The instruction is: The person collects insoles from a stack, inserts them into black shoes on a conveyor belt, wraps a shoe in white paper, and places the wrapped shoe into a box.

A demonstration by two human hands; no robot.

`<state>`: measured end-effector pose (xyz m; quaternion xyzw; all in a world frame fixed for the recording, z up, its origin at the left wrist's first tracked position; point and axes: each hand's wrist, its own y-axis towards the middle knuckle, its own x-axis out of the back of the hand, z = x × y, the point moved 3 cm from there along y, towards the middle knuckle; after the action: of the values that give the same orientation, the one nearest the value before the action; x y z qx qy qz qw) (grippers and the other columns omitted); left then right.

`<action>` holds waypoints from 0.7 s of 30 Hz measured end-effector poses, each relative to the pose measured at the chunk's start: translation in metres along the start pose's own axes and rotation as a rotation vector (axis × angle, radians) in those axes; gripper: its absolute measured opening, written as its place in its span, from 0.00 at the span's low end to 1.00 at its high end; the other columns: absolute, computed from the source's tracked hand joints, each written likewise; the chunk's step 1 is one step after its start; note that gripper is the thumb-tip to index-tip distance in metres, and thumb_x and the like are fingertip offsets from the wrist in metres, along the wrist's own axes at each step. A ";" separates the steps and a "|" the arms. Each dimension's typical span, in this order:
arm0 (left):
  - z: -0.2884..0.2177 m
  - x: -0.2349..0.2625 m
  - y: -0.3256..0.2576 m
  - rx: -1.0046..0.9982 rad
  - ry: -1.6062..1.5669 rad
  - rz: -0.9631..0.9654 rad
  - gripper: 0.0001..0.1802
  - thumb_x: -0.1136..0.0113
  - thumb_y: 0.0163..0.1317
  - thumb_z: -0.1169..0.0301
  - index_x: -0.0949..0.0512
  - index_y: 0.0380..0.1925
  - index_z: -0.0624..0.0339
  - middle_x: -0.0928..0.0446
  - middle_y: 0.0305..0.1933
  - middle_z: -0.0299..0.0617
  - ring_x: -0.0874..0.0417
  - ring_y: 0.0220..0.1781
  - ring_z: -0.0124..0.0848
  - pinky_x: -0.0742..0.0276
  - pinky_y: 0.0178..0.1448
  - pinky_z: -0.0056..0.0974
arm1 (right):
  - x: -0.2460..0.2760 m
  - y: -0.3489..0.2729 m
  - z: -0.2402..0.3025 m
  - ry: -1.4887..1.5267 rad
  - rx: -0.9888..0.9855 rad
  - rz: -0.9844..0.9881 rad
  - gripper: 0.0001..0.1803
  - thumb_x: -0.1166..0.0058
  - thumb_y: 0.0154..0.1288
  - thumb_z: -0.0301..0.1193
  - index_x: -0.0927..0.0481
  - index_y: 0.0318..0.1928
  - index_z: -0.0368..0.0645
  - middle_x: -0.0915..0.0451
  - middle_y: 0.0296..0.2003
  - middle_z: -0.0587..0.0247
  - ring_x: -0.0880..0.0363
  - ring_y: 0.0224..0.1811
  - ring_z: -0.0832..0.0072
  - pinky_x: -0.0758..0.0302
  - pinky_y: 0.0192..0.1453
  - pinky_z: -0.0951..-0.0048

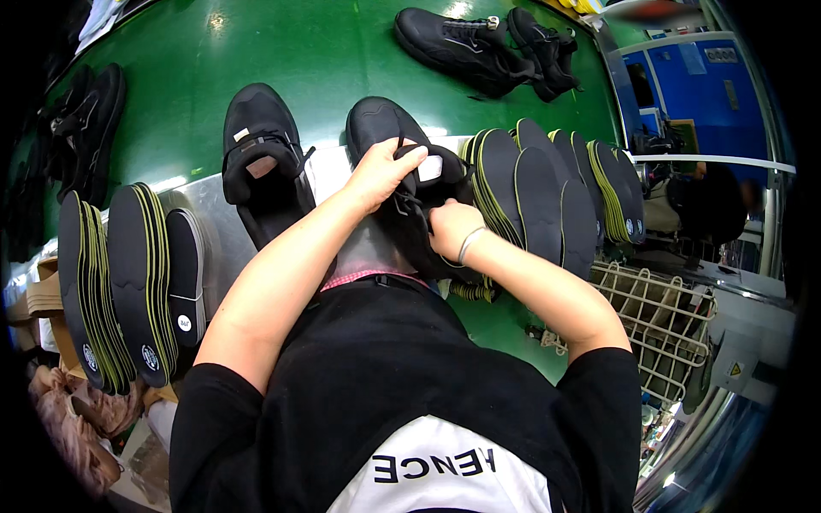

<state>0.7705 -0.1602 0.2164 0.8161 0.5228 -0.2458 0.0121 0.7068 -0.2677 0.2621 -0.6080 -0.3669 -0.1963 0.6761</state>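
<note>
A black lace-up shoe (376, 124) lies in front of me, toe pointing away. My left hand (385, 175) is closed on its upper near the laces, thumb lying across toward the tongue, which carries a white label (430, 168). At the shoe's opening, my right hand (453, 229) has its fingers curled on the collar; the fingertips are hidden inside. To the left rests a second black shoe (261, 128), its tongue pulled back and laces loose, touched by neither hand.
Stacks of black insoles with yellow-green edges stand left (137, 282) and right (539, 188). A banded grey-edged insole bundle (186, 274) sits beside the left stack. More black shoes lie on the green surface (325, 51), at far left and far right (462, 47). A wire basket (654, 316) is at right.
</note>
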 end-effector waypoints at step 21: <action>-0.002 0.001 -0.004 0.046 -0.027 0.025 0.14 0.45 0.54 0.64 0.28 0.35 0.62 0.27 0.33 0.33 0.30 0.35 0.21 0.34 0.41 0.26 | -0.023 0.008 0.005 -0.170 -0.083 0.036 0.10 0.56 0.51 0.28 0.22 0.33 0.45 0.22 0.31 0.61 0.22 0.34 0.68 0.27 0.36 0.68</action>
<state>0.7684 -0.1569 0.2180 0.8193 0.5065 -0.2686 0.0033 0.6961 -0.2659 0.2396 -0.6563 -0.4035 -0.1470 0.6204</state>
